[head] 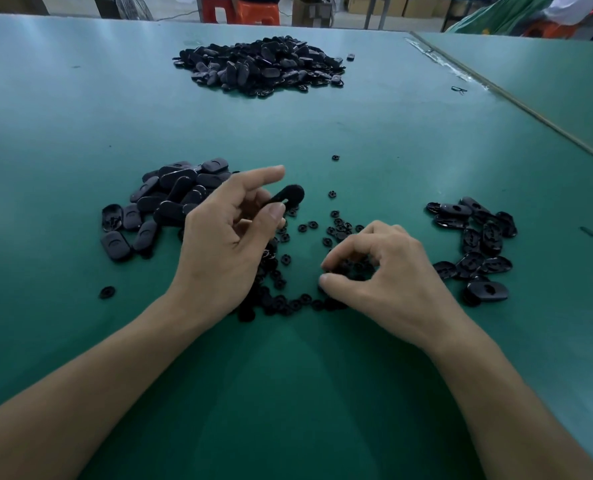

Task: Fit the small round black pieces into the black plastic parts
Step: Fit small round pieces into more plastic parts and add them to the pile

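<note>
Part (287, 196) in left hand (224, 239)

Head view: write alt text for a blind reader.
A person's left hand pinches a black plastic part above a green table while the right hand reaches into scattered small round black pieces. A left pile, right pile and far pile of parts lie around.

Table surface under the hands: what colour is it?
The table is plain green, no pattern, shown clearest in the head view.

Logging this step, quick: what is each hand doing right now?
Left hand: pinches one black plastic part.
Right hand: fingers curled over the small round pieces; grip cannot be told.
</note>
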### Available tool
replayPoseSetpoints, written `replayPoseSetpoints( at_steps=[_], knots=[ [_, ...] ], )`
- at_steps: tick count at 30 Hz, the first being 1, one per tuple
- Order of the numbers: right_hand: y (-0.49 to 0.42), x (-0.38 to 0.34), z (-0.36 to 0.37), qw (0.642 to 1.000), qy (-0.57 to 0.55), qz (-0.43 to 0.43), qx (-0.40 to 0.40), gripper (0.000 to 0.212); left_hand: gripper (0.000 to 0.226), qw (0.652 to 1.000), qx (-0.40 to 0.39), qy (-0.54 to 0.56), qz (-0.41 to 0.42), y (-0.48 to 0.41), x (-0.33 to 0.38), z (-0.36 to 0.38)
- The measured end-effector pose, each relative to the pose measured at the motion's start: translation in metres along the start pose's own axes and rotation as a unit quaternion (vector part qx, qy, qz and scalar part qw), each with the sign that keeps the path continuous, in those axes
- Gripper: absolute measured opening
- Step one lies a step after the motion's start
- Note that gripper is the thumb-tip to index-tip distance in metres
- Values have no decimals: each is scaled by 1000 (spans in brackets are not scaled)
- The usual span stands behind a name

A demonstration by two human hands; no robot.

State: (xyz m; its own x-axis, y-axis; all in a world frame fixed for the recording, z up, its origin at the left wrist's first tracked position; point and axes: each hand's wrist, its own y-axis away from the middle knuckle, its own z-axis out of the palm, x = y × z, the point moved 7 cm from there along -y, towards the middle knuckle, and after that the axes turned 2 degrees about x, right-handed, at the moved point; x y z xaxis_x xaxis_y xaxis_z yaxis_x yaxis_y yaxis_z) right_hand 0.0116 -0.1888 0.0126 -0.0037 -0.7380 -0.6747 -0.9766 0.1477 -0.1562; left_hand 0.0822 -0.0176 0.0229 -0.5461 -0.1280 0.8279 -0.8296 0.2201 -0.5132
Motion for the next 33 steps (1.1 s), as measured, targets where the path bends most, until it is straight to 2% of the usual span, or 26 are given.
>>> replayPoseSetpoints(
  at_steps=[7, 13, 22, 28, 33],
  knots=[
    [-2, -1, 7, 999, 41, -33, -1, 9, 23, 1000, 11, -3, -7, 0, 0, -2],
    [-2, -4, 10, 997, 49, -60, -2, 15, 23, 1000, 13, -3, -7, 0, -1, -2],
    [-2, -7, 17, 996, 47, -74, -15, 11, 22, 1000, 22, -4, -16, 0, -3, -4],
    [-1, -13, 4, 991, -22, -94, 89, 13, 21, 1000, 16, -2, -27, 1, -5, -3],
    [-1, -8, -3, 985, -84, -66, 135, 12, 21, 999, 11, -8, -30, 1, -4, -2]
  ],
)
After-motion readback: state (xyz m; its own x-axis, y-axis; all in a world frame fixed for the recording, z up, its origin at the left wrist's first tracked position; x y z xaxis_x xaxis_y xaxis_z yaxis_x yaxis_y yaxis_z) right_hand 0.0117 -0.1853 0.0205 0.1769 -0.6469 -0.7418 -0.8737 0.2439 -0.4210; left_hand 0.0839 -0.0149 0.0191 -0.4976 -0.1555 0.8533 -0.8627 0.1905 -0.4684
